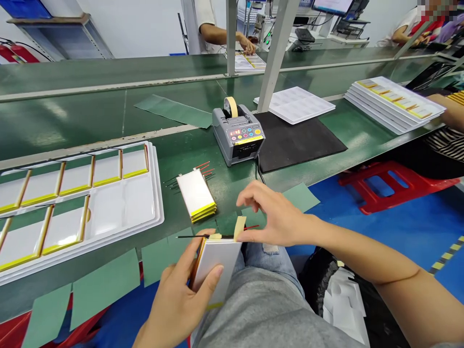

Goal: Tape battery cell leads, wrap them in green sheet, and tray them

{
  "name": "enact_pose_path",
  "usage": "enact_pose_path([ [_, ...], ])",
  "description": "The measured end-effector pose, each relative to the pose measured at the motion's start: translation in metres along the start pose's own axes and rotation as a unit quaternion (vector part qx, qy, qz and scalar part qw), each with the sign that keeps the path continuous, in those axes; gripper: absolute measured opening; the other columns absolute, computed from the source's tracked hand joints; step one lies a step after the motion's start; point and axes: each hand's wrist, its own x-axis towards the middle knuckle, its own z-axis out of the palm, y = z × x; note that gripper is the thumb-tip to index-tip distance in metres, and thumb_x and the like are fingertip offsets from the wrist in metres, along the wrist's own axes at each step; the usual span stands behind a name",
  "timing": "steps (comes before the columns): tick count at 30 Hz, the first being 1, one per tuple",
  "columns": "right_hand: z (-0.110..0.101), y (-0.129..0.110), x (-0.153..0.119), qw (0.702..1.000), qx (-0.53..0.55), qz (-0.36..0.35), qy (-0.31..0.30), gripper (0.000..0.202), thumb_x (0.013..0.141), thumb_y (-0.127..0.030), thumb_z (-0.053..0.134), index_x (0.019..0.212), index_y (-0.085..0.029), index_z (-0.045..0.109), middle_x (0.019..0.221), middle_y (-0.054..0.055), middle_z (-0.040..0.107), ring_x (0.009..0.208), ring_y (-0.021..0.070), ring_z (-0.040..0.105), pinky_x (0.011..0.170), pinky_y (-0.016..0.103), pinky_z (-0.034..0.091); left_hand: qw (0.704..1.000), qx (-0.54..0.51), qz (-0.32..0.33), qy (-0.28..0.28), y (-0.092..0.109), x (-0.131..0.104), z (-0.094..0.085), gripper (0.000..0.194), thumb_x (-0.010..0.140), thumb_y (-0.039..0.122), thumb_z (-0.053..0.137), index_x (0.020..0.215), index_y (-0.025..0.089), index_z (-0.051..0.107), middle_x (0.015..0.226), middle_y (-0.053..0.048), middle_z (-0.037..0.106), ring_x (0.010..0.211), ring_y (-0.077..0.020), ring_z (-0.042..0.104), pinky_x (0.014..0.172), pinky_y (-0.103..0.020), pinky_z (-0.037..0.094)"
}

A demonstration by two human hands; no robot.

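Observation:
My left hand [181,290] is wrapped round a flat white battery-like pack [221,266] near my lap, its top edge facing up. A black wire sticks out to the left of that edge and a red one to the right. At the edge's right corner, my right hand [275,217] has its thumb against a short strip of cream tape [239,227] that stands upright; its index finger is curved away from the thumb. Beyond the hands lies a small stack of similar packs [196,193] with yellow edges and red and black wires.
A grey tape dispenser [239,133] stands beside a black mat [300,140]. White trays [123,208] with packs lie left, more trays [395,104] right. Green sheets [105,285] hang over the near edge. A metal post [277,53] rises behind. Other people work across and at right.

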Motion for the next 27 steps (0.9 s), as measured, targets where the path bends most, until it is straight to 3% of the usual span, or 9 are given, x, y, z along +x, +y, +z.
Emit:
enact_pose_path([
  [2, 0.007, 0.0, -0.005, 0.996, -0.009, -0.053, 0.068, 0.026, 0.079, -0.037, 0.069, 0.093, -0.019, 0.056, 0.09, 0.003, 0.053, 0.078, 0.0151, 0.051, 0.064, 0.027, 0.042, 1.0, 0.011, 0.007, 0.001, 0.002, 0.001, 0.001, 0.046, 0.085, 0.042, 0.051, 0.127, 0.026, 0.044, 0.073, 0.003, 0.068, 0.051, -0.0121, 0.058, 0.05, -0.02, 0.049],
  [4, 0.011, -0.001, -0.008, 0.992, -0.022, -0.086, 0.093, 0.015, 0.083, -0.033, 0.065, 0.086, -0.019, 0.062, 0.085, 0.003, 0.056, 0.077, 0.0155, 0.051, 0.067, 0.028, 0.042, 0.999, 0.024, 0.038, 0.005, 0.006, 0.002, 0.001, 0.043, 0.085, 0.04, 0.051, 0.126, 0.027, 0.042, 0.066, 0.006, 0.065, 0.042, -0.0095, 0.051, 0.047, -0.019, 0.046],
  [8, 0.01, -0.004, -0.008, 0.995, 0.033, -0.074, 0.064, 0.012, 0.083, -0.03, 0.067, 0.089, -0.02, 0.068, 0.089, 0.004, 0.065, 0.082, 0.0165, 0.055, 0.074, 0.03, 0.044, 0.99, 0.059, 0.125, 0.038, 0.012, 0.004, 0.0, 0.039, 0.087, 0.034, 0.049, 0.125, 0.028, 0.04, 0.048, 0.012, 0.051, 0.03, -0.0075, 0.037, 0.04, -0.018, 0.039],
  [13, 0.012, -0.005, -0.007, 0.986, 0.162, -0.011, 0.038, 0.003, 0.081, -0.018, 0.068, 0.079, -0.019, 0.069, 0.078, 0.0, 0.066, 0.078, 0.0137, 0.058, 0.073, 0.028, 0.046, 0.965, 0.116, 0.218, 0.084, 0.004, 0.005, 0.003, 0.047, 0.086, 0.027, 0.053, 0.13, 0.021, 0.039, 0.054, 0.008, 0.061, 0.034, -0.0079, 0.047, 0.043, -0.017, 0.041],
  [16, 0.016, -0.004, -0.009, 0.981, 0.187, -0.02, 0.048, 0.007, 0.081, -0.017, 0.068, 0.074, -0.017, 0.067, 0.072, 0.001, 0.065, 0.072, 0.0137, 0.056, 0.068, 0.028, 0.045, 0.95, 0.132, 0.263, 0.101, -0.004, 0.004, 0.005, 0.047, 0.085, 0.024, 0.056, 0.129, 0.018, 0.041, 0.085, -0.003, 0.073, 0.042, -0.0082, 0.057, 0.047, -0.018, 0.044],
  [18, 0.016, -0.003, -0.011, 0.981, 0.183, -0.048, 0.046, 0.008, 0.083, -0.017, 0.066, 0.075, -0.017, 0.067, 0.072, 0.001, 0.064, 0.071, 0.0135, 0.055, 0.069, 0.029, 0.045, 0.941, 0.139, 0.287, 0.11, -0.007, 0.003, 0.006, 0.048, 0.085, 0.023, 0.056, 0.13, 0.017, 0.041, 0.103, -0.01, 0.071, 0.05, -0.0107, 0.063, 0.049, -0.02, 0.047],
  [20, 0.012, -0.003, -0.012, 0.982, 0.176, -0.061, 0.024, 0.003, 0.081, -0.019, 0.068, 0.08, -0.017, 0.066, 0.078, 0.002, 0.064, 0.074, 0.0137, 0.056, 0.072, 0.029, 0.045, 0.934, 0.141, 0.308, 0.112, -0.009, 0.002, 0.007, 0.05, 0.085, 0.021, 0.057, 0.132, 0.015, 0.04, 0.102, -0.01, 0.072, 0.054, -0.0135, 0.065, 0.05, -0.021, 0.048],
  [23, 0.003, -0.005, -0.013, 0.984, 0.169, -0.052, 0.0, 0.015, 0.078, -0.022, 0.072, 0.089, -0.016, 0.065, 0.085, 0.003, 0.063, 0.08, 0.0148, 0.056, 0.075, 0.029, 0.046, 0.927, 0.143, 0.327, 0.118, -0.009, 0.002, 0.006, 0.053, 0.084, 0.019, 0.058, 0.133, 0.014, 0.039, 0.087, -0.007, 0.074, 0.056, -0.0158, 0.066, 0.051, -0.023, 0.048],
  [27, -0.003, -0.01, -0.017, 0.987, 0.15, -0.051, 0.008, 0.002, 0.084, -0.016, 0.064, 0.082, -0.017, 0.064, 0.083, 0.002, 0.059, 0.081, 0.0144, 0.054, 0.076, 0.029, 0.045, 0.917, 0.154, 0.347, 0.123, -0.009, 0.002, 0.003, 0.054, 0.084, 0.019, 0.059, 0.134, 0.015, 0.04, 0.083, -0.005, 0.074, 0.056, -0.0149, 0.066, 0.052, -0.022, 0.049],
])
